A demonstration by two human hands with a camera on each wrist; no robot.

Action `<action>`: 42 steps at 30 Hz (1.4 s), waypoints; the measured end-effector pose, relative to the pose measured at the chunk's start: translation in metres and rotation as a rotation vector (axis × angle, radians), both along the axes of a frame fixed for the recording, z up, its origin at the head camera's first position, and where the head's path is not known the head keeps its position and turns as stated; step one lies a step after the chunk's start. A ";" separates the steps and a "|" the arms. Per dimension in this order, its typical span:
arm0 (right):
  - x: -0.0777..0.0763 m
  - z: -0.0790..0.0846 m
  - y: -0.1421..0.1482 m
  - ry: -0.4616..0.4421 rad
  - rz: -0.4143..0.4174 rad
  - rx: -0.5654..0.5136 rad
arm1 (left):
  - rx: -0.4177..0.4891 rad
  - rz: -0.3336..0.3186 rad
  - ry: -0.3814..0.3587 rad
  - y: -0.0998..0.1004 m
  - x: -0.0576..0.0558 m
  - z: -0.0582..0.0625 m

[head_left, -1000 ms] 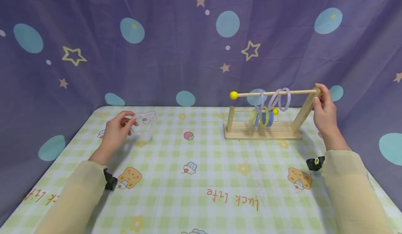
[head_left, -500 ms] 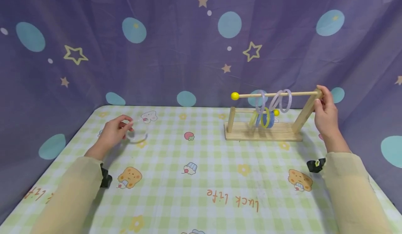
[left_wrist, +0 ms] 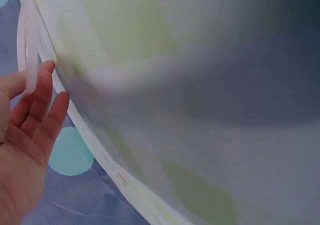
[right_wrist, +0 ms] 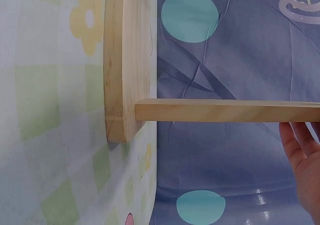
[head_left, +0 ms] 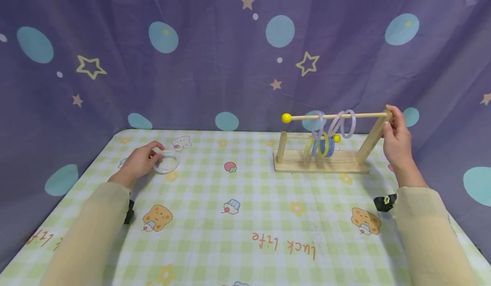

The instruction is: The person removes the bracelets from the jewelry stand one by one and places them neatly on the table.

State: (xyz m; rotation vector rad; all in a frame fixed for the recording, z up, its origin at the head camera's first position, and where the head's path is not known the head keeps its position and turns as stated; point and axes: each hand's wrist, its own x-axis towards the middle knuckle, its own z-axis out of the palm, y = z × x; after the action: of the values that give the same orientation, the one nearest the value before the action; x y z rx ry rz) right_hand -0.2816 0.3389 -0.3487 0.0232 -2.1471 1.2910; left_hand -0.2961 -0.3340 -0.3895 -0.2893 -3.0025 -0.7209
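While fingers [head_left: 399, 117] grip the rack [head_left: 301, 166], rods [head_left: 370, 115] hold rings [head_left: 331, 147].

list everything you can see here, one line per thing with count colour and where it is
backdrop: panel count unclear, purple with teal spots and stars, behind
tablecloth: one, green-and-white check with prints, below
wooden stand: one, pale wood, right side
yellow balls: two, yellow, on the rod ends
purple rings: three, pale purple, upper rod
yellow rings: two visible, yellow, lower rod
blue rings: overlapping, count unclear, blue, lower rod
clear ring: one, whitish, left side
wrist devices: two, black, at the cuffs
sleeves: two, pale yellow, lower corners
hands: two, bare; left hand pinching the clear ring, right hand gripping the stand's tall post
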 end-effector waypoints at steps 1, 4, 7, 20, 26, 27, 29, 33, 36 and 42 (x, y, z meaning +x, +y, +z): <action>0.000 0.000 0.000 0.000 0.003 -0.003 | -0.008 -0.005 0.007 0.000 -0.002 -0.001; 0.000 -0.001 0.000 0.001 -0.003 -0.002 | -0.021 -0.024 0.020 -0.001 -0.006 -0.003; 0.000 -0.001 0.000 -0.001 -0.009 0.004 | -0.035 -0.034 0.012 0.000 -0.010 -0.004; 0.000 0.001 0.001 0.001 -0.001 -0.002 | -0.093 -0.011 -0.009 0.003 -0.015 -0.004; -0.001 -0.001 -0.001 0.000 -0.009 0.000 | -0.087 -0.010 -0.017 0.003 -0.016 -0.004; -0.001 -0.002 -0.001 0.003 -0.010 -0.001 | -0.086 -0.010 -0.021 0.004 -0.016 -0.004; -0.001 -0.001 -0.002 0.007 -0.005 -0.002 | -0.086 -0.010 -0.028 0.004 -0.016 -0.003; -0.001 0.000 -0.003 0.017 0.003 -0.003 | -0.079 -0.007 -0.027 0.005 -0.016 -0.001; -0.001 0.000 -0.003 0.013 0.009 -0.003 | -0.049 -0.002 -0.006 0.007 -0.015 0.001; 0.000 -0.001 -0.002 -0.010 -0.008 -0.016 | 0.091 -0.059 0.095 0.027 -0.013 0.002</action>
State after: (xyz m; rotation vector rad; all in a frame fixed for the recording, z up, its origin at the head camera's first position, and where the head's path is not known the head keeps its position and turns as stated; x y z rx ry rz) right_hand -0.2818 0.3369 -0.3497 0.0020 -2.1434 1.3060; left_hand -0.3087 -0.3068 -0.3872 -0.3972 -2.8735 -0.8211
